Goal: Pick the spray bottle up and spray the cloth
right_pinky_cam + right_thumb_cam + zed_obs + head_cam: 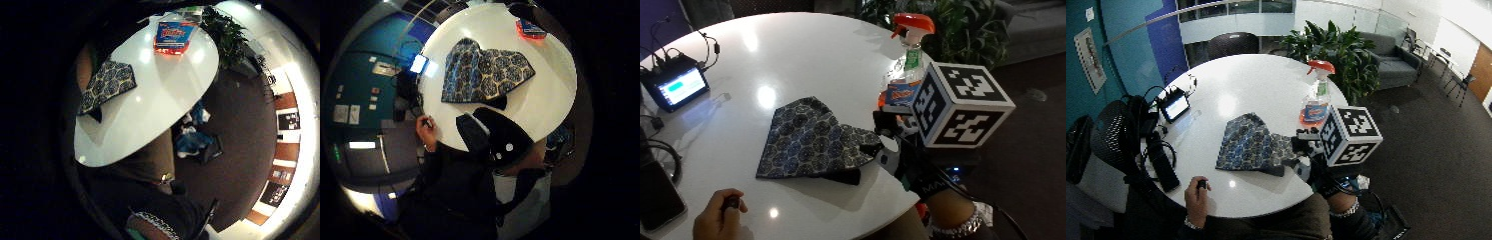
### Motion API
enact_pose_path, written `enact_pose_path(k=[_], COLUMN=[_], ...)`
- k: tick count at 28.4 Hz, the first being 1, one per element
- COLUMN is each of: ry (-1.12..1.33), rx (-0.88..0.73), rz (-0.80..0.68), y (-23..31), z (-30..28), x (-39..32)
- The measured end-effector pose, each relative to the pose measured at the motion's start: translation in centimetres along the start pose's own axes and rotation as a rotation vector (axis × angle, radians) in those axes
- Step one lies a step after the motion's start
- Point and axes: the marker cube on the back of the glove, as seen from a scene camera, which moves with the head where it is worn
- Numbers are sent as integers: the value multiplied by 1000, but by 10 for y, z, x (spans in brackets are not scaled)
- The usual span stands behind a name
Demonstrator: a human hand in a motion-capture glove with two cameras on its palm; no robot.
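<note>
A clear spray bottle [904, 80] with an orange trigger head and a blue and orange label stands near the right edge of the round white table [793, 55]. A blue patterned cloth [812, 141] lies folded in front of it. My gloved right hand [901, 152] hovers over the cloth's right corner by the table edge, a short way in front of the bottle, with relaxed fingers that hold nothing. From the palm I see the bottle [172, 36] [530, 28] and the cloth [106, 85] [486, 72] below. The wide outside view shows the bottle [1317, 102], the cloth [1253, 145] and the hand [1309, 161].
The bare left hand [721, 220] rests at the near table edge and grips a small dark object. A small lit screen [680, 88] with cables sits at the table's left edge. Leafy plants [966, 25] stand behind the bottle.
</note>
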Motion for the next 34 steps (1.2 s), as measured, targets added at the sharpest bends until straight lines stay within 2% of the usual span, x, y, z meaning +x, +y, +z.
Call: enact_pose_path(k=[5, 15, 26, 34], ry=[1, -58, -121, -335], rx=[17, 148, 215, 298], rz=[79, 331, 454, 488], y=[-24, -96, -141, -161], z=[-2, -18, -26, -8], x=[15, 51, 76, 90])
